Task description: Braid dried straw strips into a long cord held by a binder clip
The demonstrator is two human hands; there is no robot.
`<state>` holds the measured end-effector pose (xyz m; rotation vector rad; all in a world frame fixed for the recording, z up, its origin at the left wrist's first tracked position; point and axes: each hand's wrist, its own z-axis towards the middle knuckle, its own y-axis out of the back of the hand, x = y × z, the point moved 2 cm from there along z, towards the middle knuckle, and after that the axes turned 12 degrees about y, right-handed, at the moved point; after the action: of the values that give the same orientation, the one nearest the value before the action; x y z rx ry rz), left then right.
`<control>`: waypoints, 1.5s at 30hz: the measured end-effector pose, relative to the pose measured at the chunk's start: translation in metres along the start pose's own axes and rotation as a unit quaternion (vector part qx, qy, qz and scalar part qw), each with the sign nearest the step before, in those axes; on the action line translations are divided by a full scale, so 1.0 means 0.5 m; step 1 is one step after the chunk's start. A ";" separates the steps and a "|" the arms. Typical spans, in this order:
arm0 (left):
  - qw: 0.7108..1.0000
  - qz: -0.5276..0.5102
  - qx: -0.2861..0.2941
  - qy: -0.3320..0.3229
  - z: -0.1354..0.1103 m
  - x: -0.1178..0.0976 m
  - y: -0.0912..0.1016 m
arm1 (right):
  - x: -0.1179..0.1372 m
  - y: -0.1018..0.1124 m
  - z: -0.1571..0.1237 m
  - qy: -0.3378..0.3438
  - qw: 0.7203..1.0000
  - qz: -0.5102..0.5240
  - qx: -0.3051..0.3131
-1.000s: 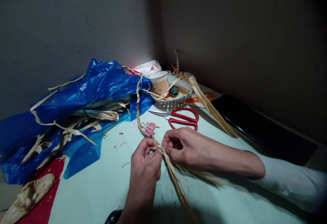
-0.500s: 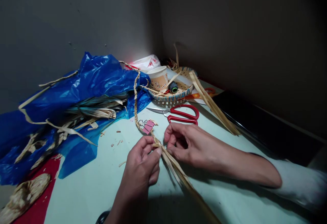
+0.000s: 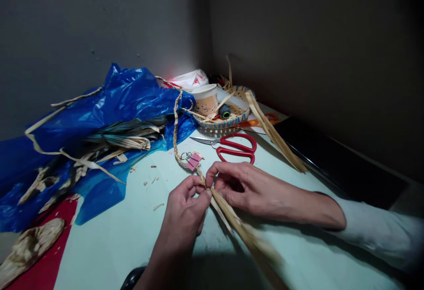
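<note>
While in hands (image 3: 185,210) (image 3: 243,186), braid (image 3: 174,135) diagonal, far-leftward.

Makeshift craft corner: bare walls (image 3: 99,16), red scissors (image 3: 236,148), woven basket (image 3: 217,125), blue bag (image 3: 132,100) of dried strips (image 3: 129,142).

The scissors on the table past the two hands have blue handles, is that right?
No. The head view shows the scissors have red handles, not blue. They do lie on the table past the left hand and right hand holding the straw braid.
</note>
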<state>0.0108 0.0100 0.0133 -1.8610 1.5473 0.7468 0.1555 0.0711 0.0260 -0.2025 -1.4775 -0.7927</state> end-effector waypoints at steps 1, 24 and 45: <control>1.000 0.007 0.000 -0.002 0.000 -0.001 0.000 | 0.001 0.000 0.000 -0.010 1.000 -0.003 0.000; 0.999 0.021 0.046 0.007 -0.008 -0.003 0.018 | -0.017 -0.005 -0.012 -0.053 0.998 -0.015 -0.030; 0.999 -0.022 -0.023 -0.027 -0.006 0.015 -0.005 | -0.027 -0.017 -0.013 -0.042 0.998 -0.034 0.025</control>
<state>0.0147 0.0033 0.0101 -1.8867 1.4630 0.8129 0.1570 0.0659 0.0099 -0.1514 -1.5892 -0.8090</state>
